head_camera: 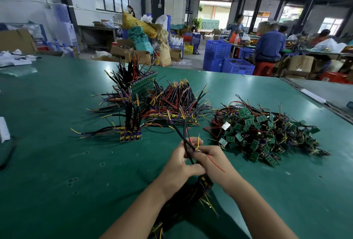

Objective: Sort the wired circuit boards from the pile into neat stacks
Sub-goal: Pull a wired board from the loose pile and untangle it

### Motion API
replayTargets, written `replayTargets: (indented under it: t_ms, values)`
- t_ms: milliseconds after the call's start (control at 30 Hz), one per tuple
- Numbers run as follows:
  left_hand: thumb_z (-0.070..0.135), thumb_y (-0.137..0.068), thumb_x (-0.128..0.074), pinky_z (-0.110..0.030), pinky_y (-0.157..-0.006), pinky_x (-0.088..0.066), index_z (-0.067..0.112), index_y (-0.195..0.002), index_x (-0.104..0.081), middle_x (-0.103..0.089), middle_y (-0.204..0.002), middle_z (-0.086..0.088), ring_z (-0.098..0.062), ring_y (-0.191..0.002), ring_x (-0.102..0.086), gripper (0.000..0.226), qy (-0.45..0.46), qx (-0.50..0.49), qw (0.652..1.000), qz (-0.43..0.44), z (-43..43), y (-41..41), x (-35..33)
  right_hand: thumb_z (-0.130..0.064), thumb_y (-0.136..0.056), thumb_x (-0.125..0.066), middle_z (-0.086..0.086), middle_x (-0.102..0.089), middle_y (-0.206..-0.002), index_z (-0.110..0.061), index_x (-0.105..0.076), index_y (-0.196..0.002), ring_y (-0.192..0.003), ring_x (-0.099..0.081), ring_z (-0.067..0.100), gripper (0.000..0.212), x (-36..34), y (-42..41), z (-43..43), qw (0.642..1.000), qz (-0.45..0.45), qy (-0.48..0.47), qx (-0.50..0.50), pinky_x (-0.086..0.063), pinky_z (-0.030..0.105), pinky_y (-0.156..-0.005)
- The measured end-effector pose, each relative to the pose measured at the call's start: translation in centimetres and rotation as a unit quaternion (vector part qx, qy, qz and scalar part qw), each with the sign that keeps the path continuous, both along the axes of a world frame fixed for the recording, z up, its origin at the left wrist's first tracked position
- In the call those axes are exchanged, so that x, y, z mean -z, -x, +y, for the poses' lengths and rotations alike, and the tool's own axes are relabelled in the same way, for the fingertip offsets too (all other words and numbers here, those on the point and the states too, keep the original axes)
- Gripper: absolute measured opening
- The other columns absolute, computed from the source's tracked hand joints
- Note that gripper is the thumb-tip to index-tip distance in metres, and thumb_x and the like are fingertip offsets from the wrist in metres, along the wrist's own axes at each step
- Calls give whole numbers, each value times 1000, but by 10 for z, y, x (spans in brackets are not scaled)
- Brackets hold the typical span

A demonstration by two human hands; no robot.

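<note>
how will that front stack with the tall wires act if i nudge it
Likely top-heavy: the front stack has a small base of boards under a tall spray of wires, so a nudge may tip it. The wires probably flex rather than resist; many already droop sideways.

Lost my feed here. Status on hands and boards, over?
Both hands busy: left hand and right hand grip a bundle of wired boards. Unsorted pile at right, stacks ahead. Nothing in the way.
</note>
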State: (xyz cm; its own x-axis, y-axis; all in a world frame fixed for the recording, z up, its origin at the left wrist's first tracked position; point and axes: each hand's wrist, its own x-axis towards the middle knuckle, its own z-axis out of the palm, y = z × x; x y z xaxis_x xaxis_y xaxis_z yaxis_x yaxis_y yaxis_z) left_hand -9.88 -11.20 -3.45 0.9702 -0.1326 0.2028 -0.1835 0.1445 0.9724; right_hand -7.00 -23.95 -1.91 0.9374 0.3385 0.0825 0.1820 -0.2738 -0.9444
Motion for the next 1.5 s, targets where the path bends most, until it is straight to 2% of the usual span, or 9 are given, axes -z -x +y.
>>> replayTargets:
  t_ms: [133,233,433,567,700,1033,1200,1300,1500]
  values:
    - [20,-45,-77,-33,-99,-47,22,-128,-46,-63,-126,0,-15,-117,-59,88,23,-5,1000,9,0,1,-3,-2,-89,-53,-12,-51,-55,-20,-69,-69,-52,-40,4,31,-5,-3,-3,999,12,49,-18,-33,26,-55]
    - [17,-44,-85,-22,-85,-51,24,-130,-41,-70,-114,-1,-10,-105,-66,96,60,-39,997,15,-4,1,-8,-6,-86,-52,1,-66,-76,-14,-71,-98,-68,-52,10,24,-5,-5,-3,993,-54,93,-39,-45,40,-64]
    - [-2,-82,-69,-21,-67,-53,20,-100,-62,-69,-76,0,-11,-72,-66,29,166,-217,961,46,-6,-6,-16,-35,-76,-49,-10,-61,-71,-30,-61,-114,-64,-54,13,41,0,-2,7,993,-24,82,-81,-49,49,-68]
    - [9,-94,-59,-24,-64,-55,12,-77,-58,-64,-66,-2,-16,-71,-69,16,199,-239,946,96,4,-12,-17,-40,-78,-68,-14,-66,-103,-27,-55,-131,-88,-61,3,57,-5,-2,7,974,-94,159,-133,-49,29,-83]
    - [30,-99,-48,-38,-75,-56,10,-82,-44,-51,-53,1,-24,-70,-73,26,281,-212,928,120,11,-16,-23,-20,-81,-72,-16,-64,-85,-27,-61,-122,-68,-54,-7,43,-9,-5,6,950,-218,187,-120,-40,11,-64]
    - [51,-93,-41,-27,-51,-56,15,-74,-42,-49,-47,5,-20,-62,-72,41,373,-193,892,166,24,-26,-15,-10,-83,-71,8,-72,-93,-12,-75,-98,-70,-70,22,16,-9,-8,2,958,127,-200,-164,-58,31,-74]
    - [55,-72,-51,-33,-79,-55,15,-97,-52,-71,-89,-3,-19,-89,-70,48,349,-88,922,146,29,-32,-2,-1,-77,-67,14,-70,-87,0,-72,-95,-71,-69,20,19,-13,-22,-8,945,153,-254,-137,-57,25,-71]
    - [48,-73,-58,-34,-79,-47,18,-112,-53,-67,-109,-6,-20,-102,-62,50,326,-56,926,181,30,-34,3,2,-82,-62,17,-69,-90,-1,-72,-94,-76,-69,20,16,-26,-39,-19,955,111,-261,-81,-57,25,-75]
    - [-5,-85,-40,-29,-58,-48,8,-91,-62,-70,-78,-5,-16,-57,-60,26,306,-97,922,218,27,-40,14,-13,-90,-66,10,-75,-88,-31,-71,-95,-76,-69,27,19,-68,-87,-59,969,-161,-57,178,-55,51,-81]
